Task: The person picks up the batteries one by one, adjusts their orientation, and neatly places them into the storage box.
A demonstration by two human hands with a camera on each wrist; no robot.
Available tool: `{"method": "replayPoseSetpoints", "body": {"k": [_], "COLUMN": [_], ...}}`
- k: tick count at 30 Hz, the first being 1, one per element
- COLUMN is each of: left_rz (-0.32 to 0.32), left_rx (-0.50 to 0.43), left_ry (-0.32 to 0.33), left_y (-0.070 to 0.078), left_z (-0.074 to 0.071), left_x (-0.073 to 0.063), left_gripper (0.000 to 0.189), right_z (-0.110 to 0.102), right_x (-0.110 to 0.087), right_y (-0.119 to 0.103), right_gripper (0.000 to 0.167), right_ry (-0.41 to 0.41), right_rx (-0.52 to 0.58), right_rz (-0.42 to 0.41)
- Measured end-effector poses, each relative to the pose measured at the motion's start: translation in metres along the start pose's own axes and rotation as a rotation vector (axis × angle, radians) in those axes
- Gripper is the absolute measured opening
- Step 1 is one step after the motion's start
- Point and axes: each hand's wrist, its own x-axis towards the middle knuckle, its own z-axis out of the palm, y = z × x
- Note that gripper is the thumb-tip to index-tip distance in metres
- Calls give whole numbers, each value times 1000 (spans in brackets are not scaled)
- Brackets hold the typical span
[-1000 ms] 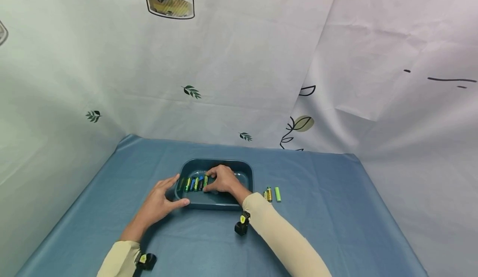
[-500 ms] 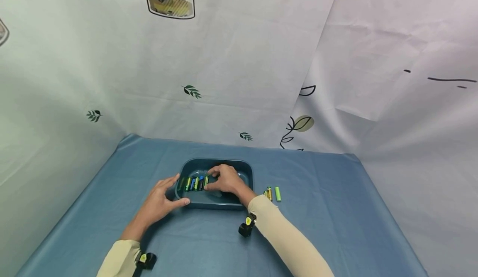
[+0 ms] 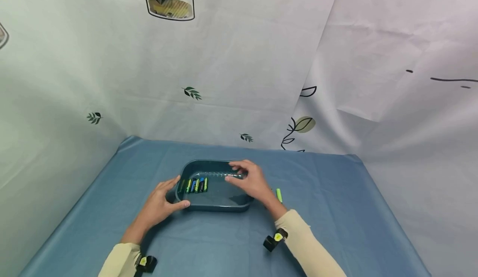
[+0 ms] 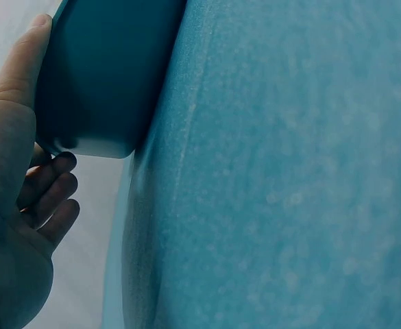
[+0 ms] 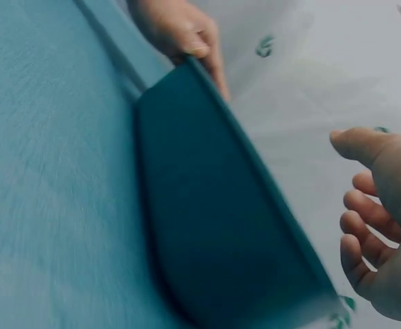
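Observation:
A dark teal tray stands on the table, seen from outside in both wrist views. At its left front corner my left hand holds the rim, thumb at the front and fingers along the left side. Several small batteries, green, blue and black, lie side by side in a row at the tray's left end. Over the right part of the tray is my right hand, fingers loosely bent and thumb apart. Nothing sits between its fingers, as the right wrist view shows with the right hand above the rim.
A bright green battery lies on the blue tablecloth to the right of the tray. My right wrist and hand hide the spot beside it. Pale printed cloth hangs behind and at both sides of the table.
My right hand has let go of the rightmost battery in the row and moved right, up and away from it. The left hand stays at the tray's corner.

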Motion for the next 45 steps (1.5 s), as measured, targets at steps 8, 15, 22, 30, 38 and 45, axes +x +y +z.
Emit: {"method": "replayPoseSetpoints", "body": {"k": [8,15,22,30,38,45], "left_rz": [-2,-3,0,-27,-29,-28], "left_rx": [-13,-11,-3,0,-3,-1], "left_ry": [-9,-4,7,-20,-19,-25], "left_y": [0,0,1,3,2,1], "left_z": [0,0,-1,-1,-1,0], "left_x": [-1,0,0,0,0,1], "left_gripper": [102,102,101,102,102,103], "right_z": [-45,-72,-83,-89,-93,-92], "right_x": [-28,-49,-70,-92,-102,-100], "right_y": [9,30,54,88,102,104], "right_gripper": [44,45,51,58,61,66], "right_ry": [172,205,176,118,58,-21], "right_rx": [-26,-62,-105,-193,-256,-298], "right_rz": [-5,33,74,153,173,146]}}
